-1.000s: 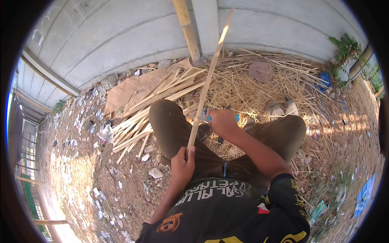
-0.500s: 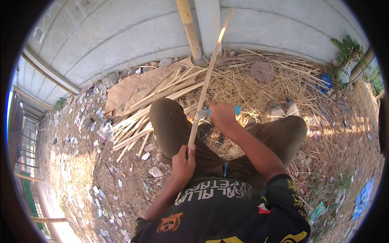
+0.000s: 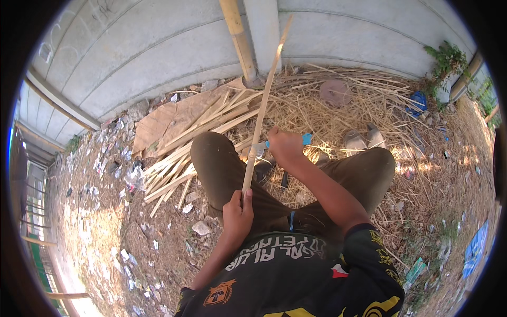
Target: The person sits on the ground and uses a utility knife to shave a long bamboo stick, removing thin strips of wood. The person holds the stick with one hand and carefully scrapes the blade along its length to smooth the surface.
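My left hand (image 3: 237,216) is closed around the lower end of a long bamboo strip (image 3: 267,100), its thumb lying along it. The strip slants up and away toward the wall, tapering at its far end. My right hand (image 3: 286,149) grips a knife with a blue handle (image 3: 307,139), which shows on both sides of the fist. The knife's blade lies against the strip, a little above my left hand; blade and strip overlap, so part of the blade is hard to make out. Both hands are over my lap, between my bent knees.
A pile of split bamboo strips (image 3: 174,168) lies left of my knee beside a flattened brown sheet (image 3: 158,124). Bamboo shavings (image 3: 311,113) cover the ground ahead, with a round reddish-brown slab (image 3: 335,93). Behind stand a bamboo pole (image 3: 238,42) and a grey wall (image 3: 158,47).
The whole view has shifted slightly, with the scene sliding left. Both hands keep their grips, and the knife stays against the strip in nearly the same place.
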Motion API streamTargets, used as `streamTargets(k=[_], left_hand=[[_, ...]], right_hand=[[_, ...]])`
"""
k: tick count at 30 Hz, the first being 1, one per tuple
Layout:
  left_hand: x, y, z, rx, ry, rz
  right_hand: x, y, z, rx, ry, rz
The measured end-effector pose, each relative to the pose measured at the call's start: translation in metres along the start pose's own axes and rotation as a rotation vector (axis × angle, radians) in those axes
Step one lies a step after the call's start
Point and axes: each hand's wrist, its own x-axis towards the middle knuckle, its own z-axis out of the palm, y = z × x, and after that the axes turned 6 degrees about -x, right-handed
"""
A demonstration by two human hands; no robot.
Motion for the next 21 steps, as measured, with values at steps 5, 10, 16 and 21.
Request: streamTargets(k=[5,10,16,21], left_hand=[[-0.001,0.001,0.004,0.015,0.021,-0.002],[-0.001,0.009,0.006,0.012,0.003,-0.015],[0.002,0.015,0.012,0.003,-0.036,-0.019],[-0.008,0.015,0.017,0.025,-0.092,-0.012]], right_hand=[[0.000,0.004,0.004,-0.039,0.102,-0.023],[-0.002,0.011,0.005,0.006,0.077,-0.027],[-0.001,0.020,0.003,0.003,0.016,0.089],[0.009,0.046,0.005,0.036,-0.068,0.249]])
